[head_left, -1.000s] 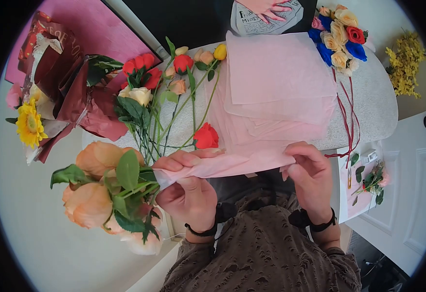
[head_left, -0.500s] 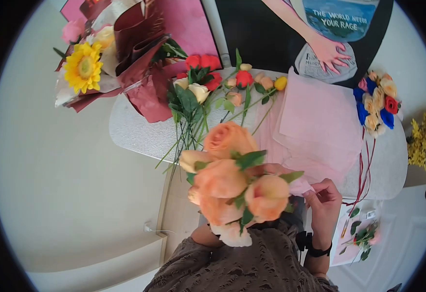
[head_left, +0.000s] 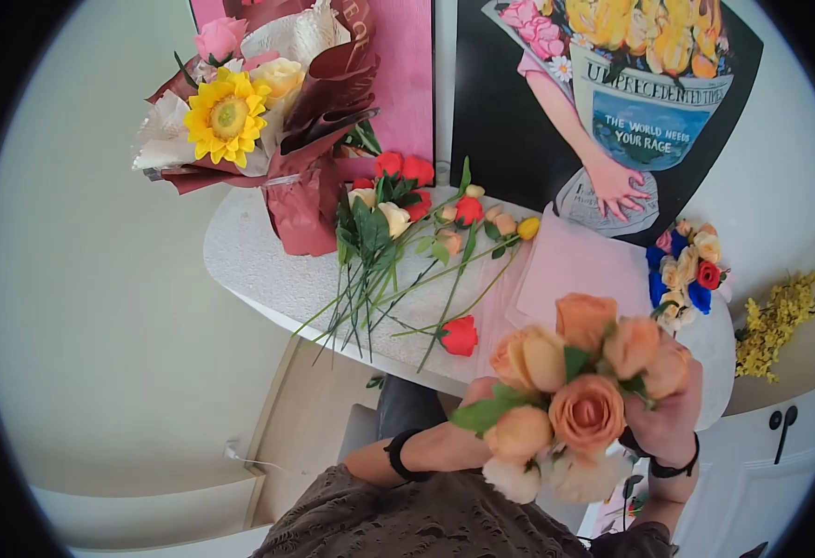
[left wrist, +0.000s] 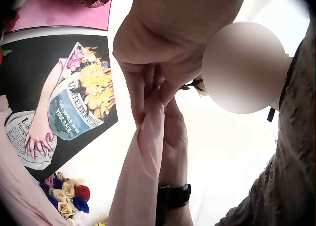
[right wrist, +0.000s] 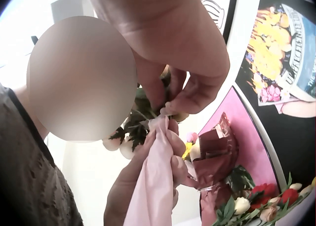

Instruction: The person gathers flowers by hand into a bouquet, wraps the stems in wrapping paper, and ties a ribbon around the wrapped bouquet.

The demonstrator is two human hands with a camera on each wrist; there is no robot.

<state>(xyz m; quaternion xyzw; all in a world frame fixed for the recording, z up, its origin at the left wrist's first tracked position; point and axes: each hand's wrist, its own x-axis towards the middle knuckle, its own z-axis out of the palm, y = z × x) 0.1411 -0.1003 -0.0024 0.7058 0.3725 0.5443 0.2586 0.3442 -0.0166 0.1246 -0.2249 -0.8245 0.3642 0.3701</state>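
Note:
A bunch of peach roses [head_left: 589, 409] with cream blooms below faces the head camera, hiding much of both hands. Pink tissue paper [right wrist: 150, 186] wraps its stems and hangs down in a narrow, twisted length. My left hand [left wrist: 163, 43] grips the wrapped stems, its fingers curled round the paper just under the leaves. At the top of the wrap, my right hand [right wrist: 182, 72] pinches the paper's edge between thumb and fingers, right beside the blooms. From the head camera, the right hand shows partly behind the roses' right side.
On the white table [head_left: 259, 251] lie loose stems with red and cream flowers, a single red rose [head_left: 459, 336] and a stack of pink tissue sheets [head_left: 570, 270]. A maroon-wrapped bouquet [head_left: 300, 200] stands back left; a blue-and-cream bunch [head_left: 687, 270] sits right. A dark poster [head_left: 519, 139] leans behind.
The roses have swung from the left, blooms turning toward the head camera, and moved right. The right hand has gone from the paper's far end up to the blooms. The head view has shifted.

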